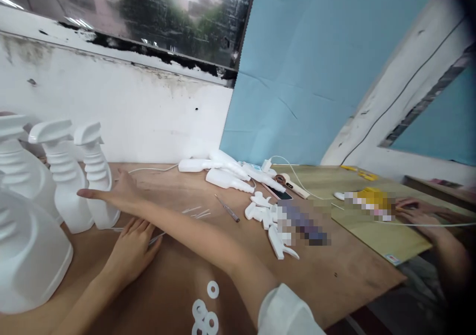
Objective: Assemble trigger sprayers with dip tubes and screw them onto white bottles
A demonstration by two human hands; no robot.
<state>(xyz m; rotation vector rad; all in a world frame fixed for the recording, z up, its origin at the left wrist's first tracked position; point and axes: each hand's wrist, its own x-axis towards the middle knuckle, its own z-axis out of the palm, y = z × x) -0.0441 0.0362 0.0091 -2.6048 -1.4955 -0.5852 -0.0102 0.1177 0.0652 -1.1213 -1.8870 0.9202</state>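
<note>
My right hand is at the nearest white spray bottle, thumb stretched across its front and the other fingers apart on its right side. Whether it presses on the bottle I cannot tell. Below it, my left hand lies low over the table with fingers extended, and my right forearm crosses above. A thin white tube runs beneath the left hand, beside its thumb. Another upright spray bottle stands just left, with more white bottles at the left edge.
White rings lie at the table's front. Short white sticks and a screwdriver lie mid-table. White trigger heads and lying bottles are farther right. Another person's hands work at the adjoining table.
</note>
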